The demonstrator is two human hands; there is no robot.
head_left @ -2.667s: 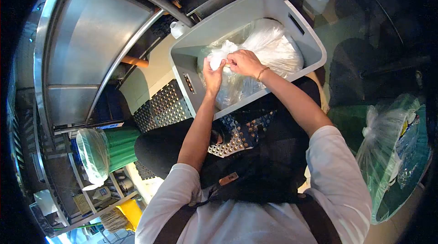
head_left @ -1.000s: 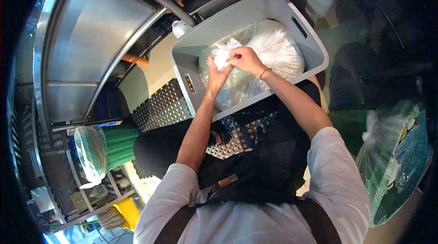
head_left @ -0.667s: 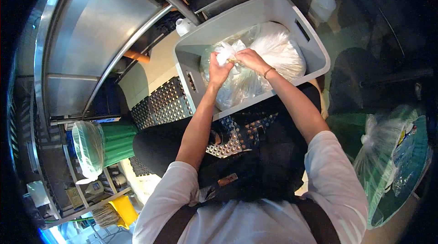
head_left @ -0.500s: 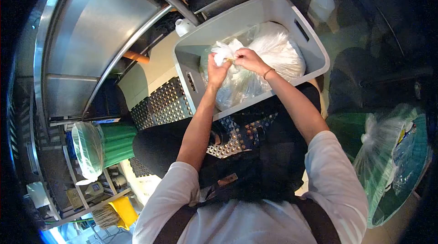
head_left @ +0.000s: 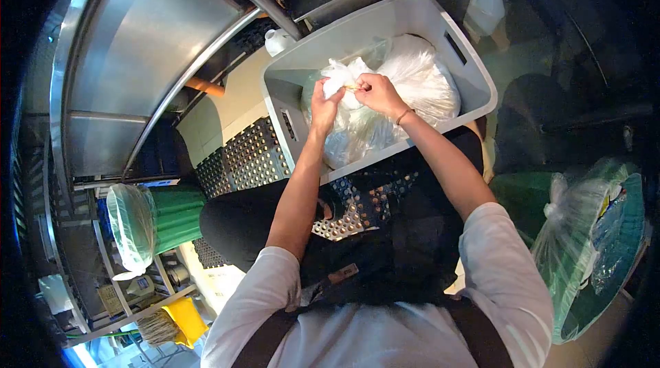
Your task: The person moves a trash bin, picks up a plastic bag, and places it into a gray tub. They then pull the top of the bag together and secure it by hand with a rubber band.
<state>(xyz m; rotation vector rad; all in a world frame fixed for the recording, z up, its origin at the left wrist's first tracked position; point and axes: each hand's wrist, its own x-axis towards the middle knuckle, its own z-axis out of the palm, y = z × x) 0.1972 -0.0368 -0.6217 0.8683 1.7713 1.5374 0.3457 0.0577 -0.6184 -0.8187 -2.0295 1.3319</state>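
Observation:
A grey plastic tub [head_left: 309, 55] with cut-out handles sits in front of my knees. Inside are filled plastic bags: a clear one [head_left: 357, 137] near me and a whitish, finely creased one [head_left: 421, 76] on the right. My left hand [head_left: 324, 108] is closed around the bunched white neck of a bag [head_left: 338, 76]. At that neck my right hand [head_left: 379, 95] pinches a thin yellowish band [head_left: 350, 87], which looks like a rubber band. What the bags contain cannot be made out.
Green bins with clear liners stand at left [head_left: 180, 213] and right [head_left: 605, 258]. A steel panel [head_left: 144, 51] with tube rails rises upper left. Perforated black matting [head_left: 254, 155] covers the floor. White jugs stand behind the tub [head_left: 277, 41] and at upper right [head_left: 487, 7].
My right hand has shifted slightly right at the bag's neck, and the yellowish band shows more between my hands. My left hand keeps its grip. The tub stays in place.

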